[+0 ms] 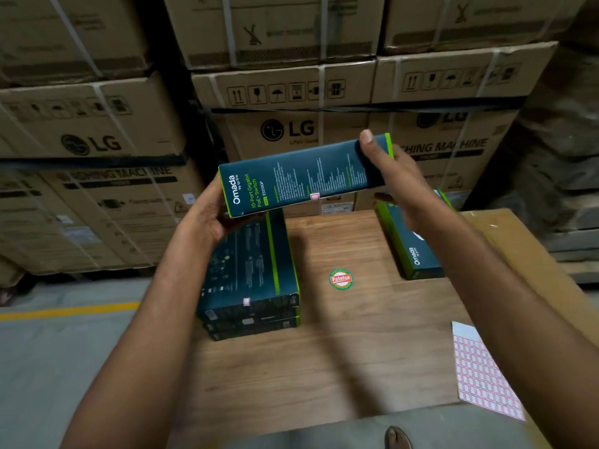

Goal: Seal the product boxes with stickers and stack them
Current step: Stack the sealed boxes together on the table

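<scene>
I see the dark teal, green-edged cardboard product box (pixel 304 176) tilted in mid-air, held end to end: left hand (pixel 207 218) curls round its lower end, right hand (pixel 389 176) pinches the higher one. Under that lower end, a stack of matching boxes (pixel 249 277) on the brown wooden table (pixel 356 335).

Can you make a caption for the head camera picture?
Left hand and right hand hold a stickered Omada box above the table, near the box stack and sticker sheet.

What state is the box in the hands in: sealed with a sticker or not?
Sealed on the side shown: a small pink sticker sits on the lower edge of the box.
</scene>
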`<state>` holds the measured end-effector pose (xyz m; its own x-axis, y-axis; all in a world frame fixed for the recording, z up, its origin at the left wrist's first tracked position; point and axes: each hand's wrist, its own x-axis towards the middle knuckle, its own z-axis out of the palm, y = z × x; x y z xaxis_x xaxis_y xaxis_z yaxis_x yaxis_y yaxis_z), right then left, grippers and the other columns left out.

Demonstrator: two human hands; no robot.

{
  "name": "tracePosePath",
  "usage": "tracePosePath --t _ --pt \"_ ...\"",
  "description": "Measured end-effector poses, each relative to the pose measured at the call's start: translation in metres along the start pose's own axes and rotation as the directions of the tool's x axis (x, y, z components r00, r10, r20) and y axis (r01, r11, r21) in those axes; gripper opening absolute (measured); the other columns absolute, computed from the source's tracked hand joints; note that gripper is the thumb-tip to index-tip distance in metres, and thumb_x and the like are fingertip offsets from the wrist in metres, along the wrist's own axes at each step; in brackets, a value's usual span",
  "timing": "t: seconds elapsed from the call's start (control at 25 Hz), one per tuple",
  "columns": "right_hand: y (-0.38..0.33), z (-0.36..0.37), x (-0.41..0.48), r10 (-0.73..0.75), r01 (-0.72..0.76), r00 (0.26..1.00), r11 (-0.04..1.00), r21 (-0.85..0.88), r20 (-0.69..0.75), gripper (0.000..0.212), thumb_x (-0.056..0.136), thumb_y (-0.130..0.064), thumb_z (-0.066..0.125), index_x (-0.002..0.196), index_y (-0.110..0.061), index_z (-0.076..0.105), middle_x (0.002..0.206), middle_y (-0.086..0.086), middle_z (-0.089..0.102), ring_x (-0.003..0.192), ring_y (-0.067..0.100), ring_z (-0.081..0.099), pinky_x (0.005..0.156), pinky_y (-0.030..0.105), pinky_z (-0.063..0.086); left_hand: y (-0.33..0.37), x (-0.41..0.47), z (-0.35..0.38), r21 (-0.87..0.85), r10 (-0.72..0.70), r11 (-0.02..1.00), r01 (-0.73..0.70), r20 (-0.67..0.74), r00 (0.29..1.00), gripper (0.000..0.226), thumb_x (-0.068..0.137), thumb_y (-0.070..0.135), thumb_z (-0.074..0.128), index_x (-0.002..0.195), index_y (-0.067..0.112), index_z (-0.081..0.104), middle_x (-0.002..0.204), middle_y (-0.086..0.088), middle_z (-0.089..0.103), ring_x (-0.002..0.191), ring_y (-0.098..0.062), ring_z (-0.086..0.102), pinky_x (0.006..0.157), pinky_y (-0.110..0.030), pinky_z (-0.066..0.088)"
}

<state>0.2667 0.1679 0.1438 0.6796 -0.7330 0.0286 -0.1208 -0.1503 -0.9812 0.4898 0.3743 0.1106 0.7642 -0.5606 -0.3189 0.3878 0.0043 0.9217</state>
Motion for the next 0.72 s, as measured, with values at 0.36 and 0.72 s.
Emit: tracePosePath --t 0.36,0.72 --pt "0.044 -0.152 0.045 0.179 -0.169 0.981 0.977 0.13 -0.073 0.044 0.078 -0.059 0.074 0.1 -0.021 0.075 0.106 0.006 0.077 0.113 0.032 0.071 0.099 0.048 0.056 -0.031 0.029 0.156 0.095 -0.065 0.994 0.048 0.184 0.981 0.04 0.1 0.049 0.063 0.116 0.014 0.073 0.112 -0.014 0.078 0.099 -0.027 0.077 0.091 -0.048 0.063" --pt "0.202 -0.27 0.112 0.334 -0.328 0.942 0.935 0.136 -0.022 0.067 0.078 -0.02 0.071 0.144 -0.017 0.055 0.125 0.003 0.069 0.111 0.017 0.066 0.088 0.026 0.052 -0.161 0.093 0.299 0.255 -0.108 0.965 0.069 0.142 0.984 0.036 0.104 0.042 0.054 0.132 0.022 0.066 0.109 0.002 0.079 0.109 -0.021 0.072 0.094 -0.034 0.058"
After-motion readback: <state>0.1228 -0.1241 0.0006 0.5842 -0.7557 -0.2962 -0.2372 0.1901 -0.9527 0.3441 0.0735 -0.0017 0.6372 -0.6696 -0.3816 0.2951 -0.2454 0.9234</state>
